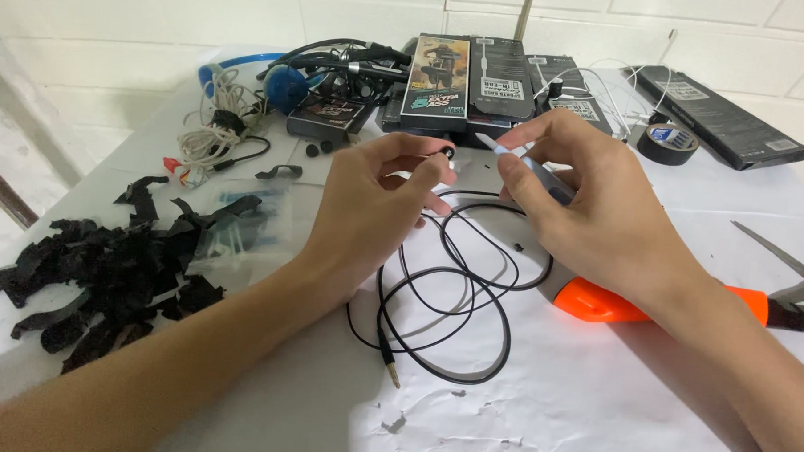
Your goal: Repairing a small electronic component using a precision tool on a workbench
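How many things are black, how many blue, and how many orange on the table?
Black: 3 - earphone cable, tape roll, pile of tape scraps
Blue: 1 - headphones
Orange: 1 - tool handle
Total: 5

Dark flat boxes [474,77] at table back; long black box [722,130] far right.

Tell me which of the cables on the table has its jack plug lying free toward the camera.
The black cable coiled between the left hand and right hand: its jack plug lies nearest the camera. The white cable bundle at far left and the headset leads show none.
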